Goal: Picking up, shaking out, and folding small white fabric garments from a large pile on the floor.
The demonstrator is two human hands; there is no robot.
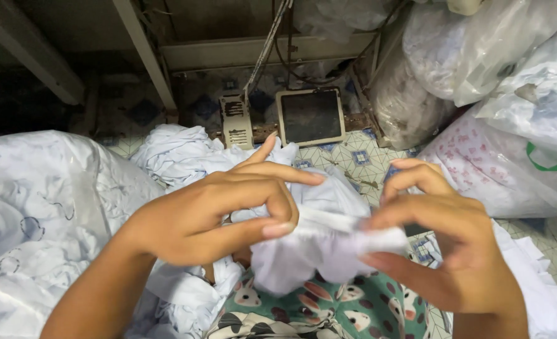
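Both hands meet over the person's lap, pinching one small piece of white cloth (316, 242) between them. The left hand (219, 216) has thumb and forefinger closed on the folded upper edge of the cloth, the other fingers fanned above it. The right hand (444, 242) nips the same edge at its far end, thumb under and fingers over, so a short band of fabric is drawn taut between the two grips while the rest hangs in a soft bunch below.

Such a narrow pinch looks easy to lose: thin, slack fabric could slip from the fingertips if the pull grows uneven, and the loose lower part might catch on the heap of white cloth (184, 154) lying just behind it, so that pieces become confused.

That cloth seems light, matt and slightly creased, probably a woven cotton. Beneath it lies a green garment with a black-and-white animal print (328, 311). On the patterned tile floor (360, 157) stand a dark rectangular foot pedal (311, 117) with a pale frame and a smaller ribbed metal pedal (236, 121). Glossy clear plastic bags (498, 56) stuffed with white fabric crowd the right side, and another large crinkled bag (40, 207) fills the left.
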